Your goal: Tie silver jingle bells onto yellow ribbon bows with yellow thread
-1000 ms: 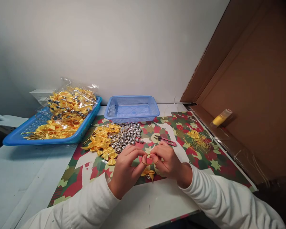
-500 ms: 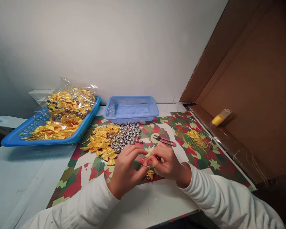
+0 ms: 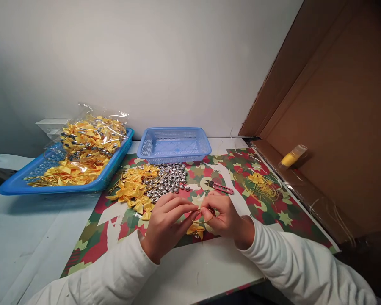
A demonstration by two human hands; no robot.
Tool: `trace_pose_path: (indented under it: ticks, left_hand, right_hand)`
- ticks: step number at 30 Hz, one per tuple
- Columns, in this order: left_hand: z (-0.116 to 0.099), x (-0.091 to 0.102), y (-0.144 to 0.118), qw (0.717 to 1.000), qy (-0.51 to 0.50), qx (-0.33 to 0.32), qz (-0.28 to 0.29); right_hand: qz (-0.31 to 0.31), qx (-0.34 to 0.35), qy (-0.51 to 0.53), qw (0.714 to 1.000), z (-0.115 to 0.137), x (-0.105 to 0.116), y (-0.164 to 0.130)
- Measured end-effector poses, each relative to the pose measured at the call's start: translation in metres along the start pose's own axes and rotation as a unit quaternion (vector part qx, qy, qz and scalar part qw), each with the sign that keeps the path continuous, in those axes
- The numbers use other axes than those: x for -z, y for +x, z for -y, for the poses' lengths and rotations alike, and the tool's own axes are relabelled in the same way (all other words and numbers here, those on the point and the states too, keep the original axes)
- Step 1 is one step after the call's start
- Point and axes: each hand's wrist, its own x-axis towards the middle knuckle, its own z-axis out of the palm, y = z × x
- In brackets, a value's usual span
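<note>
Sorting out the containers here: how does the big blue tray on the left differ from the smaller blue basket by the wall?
The big blue tray is darker blue, longer and set at an angle; the smaller blue basket is paler and sits square to the wall. The tray holds yellow bows and a clear bag of them; the basket looks empty. Both are perforated plastic.

A pale grey-white table (image 3: 28, 237) stands against a plain wall; a sheet of red, green and cream star-patterned paper (image 3: 273, 220) covers its right half; on the paper lie a pile of yellow ribbon bows (image 3: 131, 188), touching a heap of small silver bells (image 3: 169, 180), a pair of pink thread snips (image 3: 220, 187), and a tangle of gold thread (image 3: 262, 186) to the right; a small light-blue basket (image 3: 174, 145) sits at the back; a large blue tray (image 3: 15, 184) of bows rests on the left.
</note>
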Motion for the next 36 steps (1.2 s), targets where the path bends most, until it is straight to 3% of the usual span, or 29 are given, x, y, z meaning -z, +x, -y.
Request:
trace_pose_path:
  ticks: [16, 22, 27, 36]
  left_hand:
    - [-0.0015, 0.0006, 0.001, 1.0, -0.004, -0.008, 0.002]
    - [-0.0049, -0.0028, -0.0015, 0.992, -0.084, 0.095, 0.025]
    - [-0.0069, -0.0029, -0.0024, 0.982, -0.133, 0.133, 0.038]
    - [-0.0062, -0.0025, -0.0023, 0.991, -0.094, 0.09, 0.019]
  right_hand:
    - [-0.015, 0.022, 0.004, 1.0, 0.0016, 0.0022, 0.001]
    - [-0.048, 0.052, -0.006, 0.997, 0.0037, -0.0008, 0.0024]
    - [-0.052, 0.095, -0.033, 0.994, 0.0001, -0.0016, 0.0013]
    - [-0.067, 0.109, -0.065, 0.99, -0.0032, -0.0005, -0.0005]
